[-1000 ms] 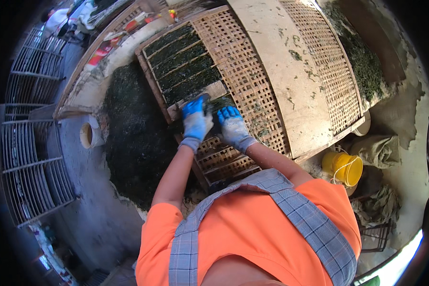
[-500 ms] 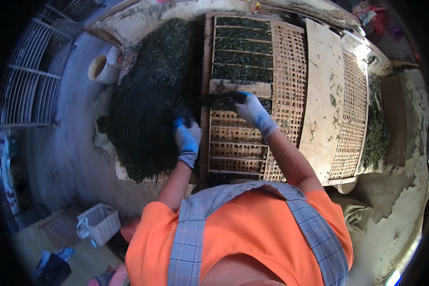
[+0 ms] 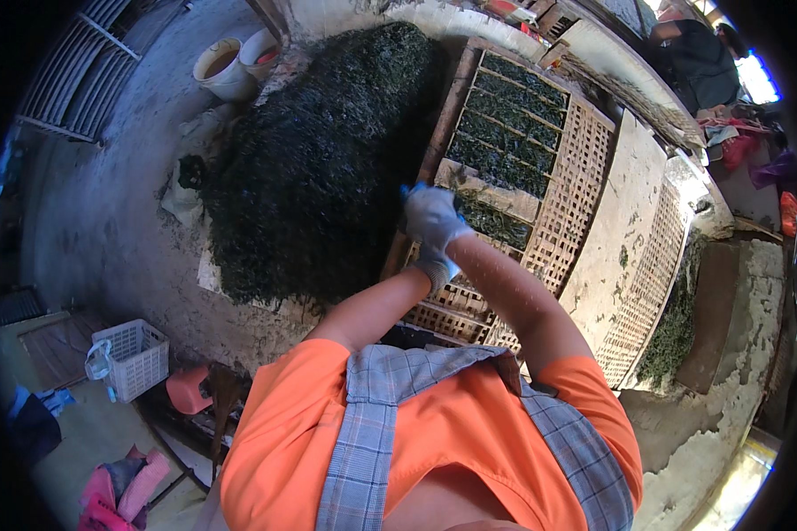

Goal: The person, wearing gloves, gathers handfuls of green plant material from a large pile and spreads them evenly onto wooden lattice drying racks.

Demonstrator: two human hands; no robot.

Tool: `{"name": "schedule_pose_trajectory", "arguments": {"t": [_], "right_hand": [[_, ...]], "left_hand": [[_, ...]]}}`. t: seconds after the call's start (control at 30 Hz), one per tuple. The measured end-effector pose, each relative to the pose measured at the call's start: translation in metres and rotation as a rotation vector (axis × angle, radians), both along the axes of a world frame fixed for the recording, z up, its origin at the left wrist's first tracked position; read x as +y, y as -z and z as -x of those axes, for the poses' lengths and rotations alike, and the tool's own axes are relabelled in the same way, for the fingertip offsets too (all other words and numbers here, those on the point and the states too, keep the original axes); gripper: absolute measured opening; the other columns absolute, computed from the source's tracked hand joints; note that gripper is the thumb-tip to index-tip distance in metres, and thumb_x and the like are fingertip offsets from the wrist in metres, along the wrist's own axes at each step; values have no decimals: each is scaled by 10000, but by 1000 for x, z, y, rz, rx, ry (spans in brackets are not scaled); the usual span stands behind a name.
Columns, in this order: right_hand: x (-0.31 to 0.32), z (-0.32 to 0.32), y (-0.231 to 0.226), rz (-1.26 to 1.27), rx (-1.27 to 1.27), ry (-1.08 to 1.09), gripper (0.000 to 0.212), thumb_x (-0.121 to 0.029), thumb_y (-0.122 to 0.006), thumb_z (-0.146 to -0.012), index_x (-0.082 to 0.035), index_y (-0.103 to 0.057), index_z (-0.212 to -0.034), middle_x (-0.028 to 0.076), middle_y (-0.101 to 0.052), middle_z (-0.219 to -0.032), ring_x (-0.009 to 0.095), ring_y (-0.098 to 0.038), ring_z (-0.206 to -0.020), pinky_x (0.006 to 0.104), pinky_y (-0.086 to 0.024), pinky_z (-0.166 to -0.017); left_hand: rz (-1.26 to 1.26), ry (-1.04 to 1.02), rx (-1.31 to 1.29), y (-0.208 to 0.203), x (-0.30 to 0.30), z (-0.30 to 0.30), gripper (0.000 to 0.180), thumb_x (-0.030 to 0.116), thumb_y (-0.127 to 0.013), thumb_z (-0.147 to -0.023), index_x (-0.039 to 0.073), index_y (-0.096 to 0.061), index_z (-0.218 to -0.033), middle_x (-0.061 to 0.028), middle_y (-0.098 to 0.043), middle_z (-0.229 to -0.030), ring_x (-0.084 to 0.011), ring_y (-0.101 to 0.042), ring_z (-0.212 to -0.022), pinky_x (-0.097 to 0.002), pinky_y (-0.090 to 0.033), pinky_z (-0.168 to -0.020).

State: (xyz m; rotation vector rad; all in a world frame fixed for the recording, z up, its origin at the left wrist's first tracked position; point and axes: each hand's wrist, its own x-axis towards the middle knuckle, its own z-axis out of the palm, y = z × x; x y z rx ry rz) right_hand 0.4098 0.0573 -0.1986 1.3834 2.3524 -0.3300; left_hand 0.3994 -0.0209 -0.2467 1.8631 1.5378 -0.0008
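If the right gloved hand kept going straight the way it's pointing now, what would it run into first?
The right hand points up and away, along the slatted wooden frame. Going on, it would probably first meet the wooden crossbar lying across the frame, then the dark green leaves packed in the rows beyond. Depth is hard to judge here.

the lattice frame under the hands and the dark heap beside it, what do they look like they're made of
Lattice frame: looks like wood or bamboo strips, pale tan and unpainted, crossing in a small open grid.
Dark heap: seemingly wet, stringy plant matter, perhaps seaweed; blackish green and matted, its kind uncertain.
Right hand and left hand: pale fabric-like gloves.
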Motion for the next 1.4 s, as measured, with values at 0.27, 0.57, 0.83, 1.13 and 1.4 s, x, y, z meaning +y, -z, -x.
{"name": "schedule_pose_trajectory", "arguments": {"t": [0.27,0.57,0.83,1.13,1.4], "right_hand": [[-41,-113,-20,-439,305,675,263,-290,-688,-794,-217,-689,-1047,119,-704,-903,323,-694,-821,431,-549,-666],[-26,-58,-52,-579,587,19,340,-104,-572,-827,-153,-679,-1146,120,-701,-1023,300,-683,-919,389,-561,-793],[-54,-190,7,-455,260,141,377,-119,-503,-884,-172,-648,-1228,89,-640,-1250,270,-562,-1206,377,-484,-962],[-35,-167,-15,465,1434,716,300,-41,-548,-917,-63,-650,-1198,85,-711,-1069,170,-669,-935,283,-551,-798],[-80,-219,-28,244,635,706,320,-330,-635,-905,-40,-695,-1025,111,-718,-900,190,-665,-803,316,-526,-740]], "left_hand": [[-266,115,451,26,13,-25,644,410,-486,-945,57,-363,-1469,-180,-357,-1516,-360,-351,-1380,-465,-360,-1087],[-295,160,537,68,12,-16,487,273,-344,-1030,98,-338,-1484,-133,-293,-1556,-245,-319,-1414,-444,-310,-1113],[-95,226,515,-35,15,-21,704,437,-472,-934,34,-308,-1488,-198,-298,-1535,-390,-321,-1389,-501,-347,-1093],[-404,96,174,-65,9,2,466,330,-553,-901,65,-585,-1283,-173,-547,-1327,-338,-487,-1265,-453,-362,-1088],[-403,132,-2,-36,32,19,355,236,-521,-923,145,-617,-1253,-132,-543,-1363,-349,-484,-1266,-440,-355,-1099]]}}
